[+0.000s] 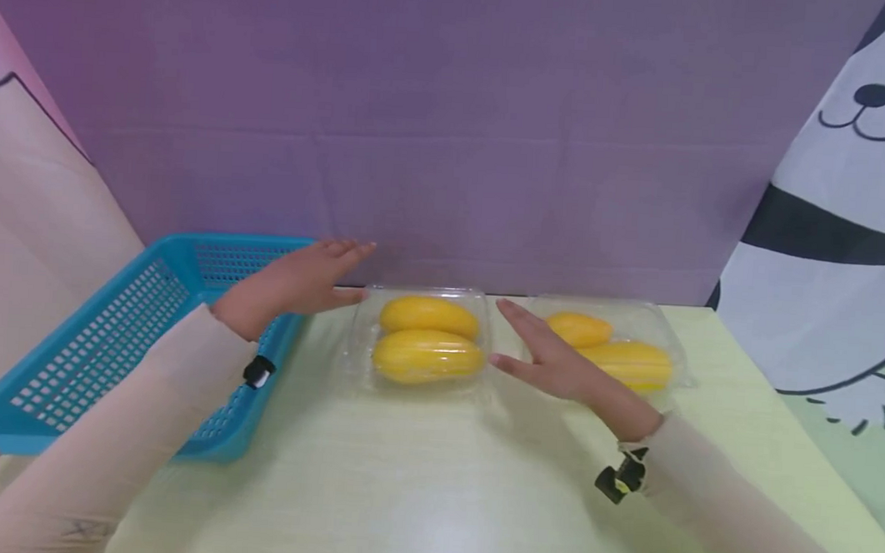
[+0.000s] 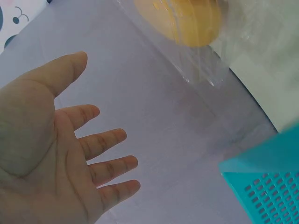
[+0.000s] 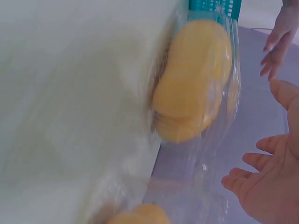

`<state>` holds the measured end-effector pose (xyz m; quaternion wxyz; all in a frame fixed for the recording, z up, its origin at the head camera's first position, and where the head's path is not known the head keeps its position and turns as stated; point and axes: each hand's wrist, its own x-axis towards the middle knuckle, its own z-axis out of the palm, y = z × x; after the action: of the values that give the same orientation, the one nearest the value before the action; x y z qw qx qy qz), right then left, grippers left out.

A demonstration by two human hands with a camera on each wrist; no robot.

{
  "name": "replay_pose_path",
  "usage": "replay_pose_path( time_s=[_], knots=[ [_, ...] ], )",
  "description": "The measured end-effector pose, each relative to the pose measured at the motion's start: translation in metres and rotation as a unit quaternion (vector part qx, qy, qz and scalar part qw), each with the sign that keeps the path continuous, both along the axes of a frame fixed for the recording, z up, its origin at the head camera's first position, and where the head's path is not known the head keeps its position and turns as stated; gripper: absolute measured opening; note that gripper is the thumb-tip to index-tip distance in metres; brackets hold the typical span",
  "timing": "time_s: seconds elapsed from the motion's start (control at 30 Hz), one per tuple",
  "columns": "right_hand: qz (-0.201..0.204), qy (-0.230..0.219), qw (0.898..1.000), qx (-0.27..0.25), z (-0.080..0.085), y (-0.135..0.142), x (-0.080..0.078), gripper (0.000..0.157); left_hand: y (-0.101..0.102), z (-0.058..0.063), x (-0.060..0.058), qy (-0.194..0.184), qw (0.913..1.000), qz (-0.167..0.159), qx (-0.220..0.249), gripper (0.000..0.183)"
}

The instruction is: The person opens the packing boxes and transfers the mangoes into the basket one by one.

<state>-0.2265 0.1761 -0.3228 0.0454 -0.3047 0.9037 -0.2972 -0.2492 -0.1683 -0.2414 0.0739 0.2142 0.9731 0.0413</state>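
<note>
Two clear plastic boxes stand side by side at the back of the table. The left box (image 1: 362,327) holds two long yellow melons (image 1: 426,359), and yellow melons (image 1: 629,363) also show through the right box (image 1: 668,330). My left hand (image 1: 295,279) is raised between the blue basket and the left box, its fingers stretched out and its palm bare in the left wrist view. Between the boxes hovers my right hand (image 1: 554,362), fingers extended, partly covering the right box. Neither hand holds anything.
A blue plastic basket (image 1: 109,334) with perforated walls stands at the left, partly hidden by my left forearm. Behind the pale table (image 1: 402,483) hangs a purple cloth (image 1: 442,143). A panda-like figure (image 1: 846,306) is printed on the right-hand backdrop.
</note>
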Motion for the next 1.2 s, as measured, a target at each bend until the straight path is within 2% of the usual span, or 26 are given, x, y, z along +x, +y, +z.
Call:
replay_pose_path(
  time_s=[0.2,0.53,0.73,0.87,1.2],
  knots=[
    [-0.004,0.032,0.999,-0.005,-0.012,-0.011,0.005,0.082,0.007,-0.004,0.002,0.001,1.0,-0.005,0.003,0.074],
    [-0.048,0.053,0.997,-0.025,-0.024,-0.024,0.01,0.087,0.019,-0.011,0.007,0.006,0.9997,-0.019,0.012,0.074],
    [-0.06,0.048,0.996,-0.044,-0.027,-0.03,0.013,0.089,0.029,-0.016,0.013,0.022,0.9996,-0.012,0.014,0.074],
    [-0.073,0.047,0.995,-0.053,-0.033,-0.034,0.013,0.089,0.036,-0.022,0.019,0.028,0.9992,-0.019,0.02,0.074],
    [-0.12,-0.005,0.99,-0.068,-0.042,-0.038,0.012,0.095,0.043,-0.037,0.032,-0.018,0.9997,0.003,0.017,0.08]
  ],
)
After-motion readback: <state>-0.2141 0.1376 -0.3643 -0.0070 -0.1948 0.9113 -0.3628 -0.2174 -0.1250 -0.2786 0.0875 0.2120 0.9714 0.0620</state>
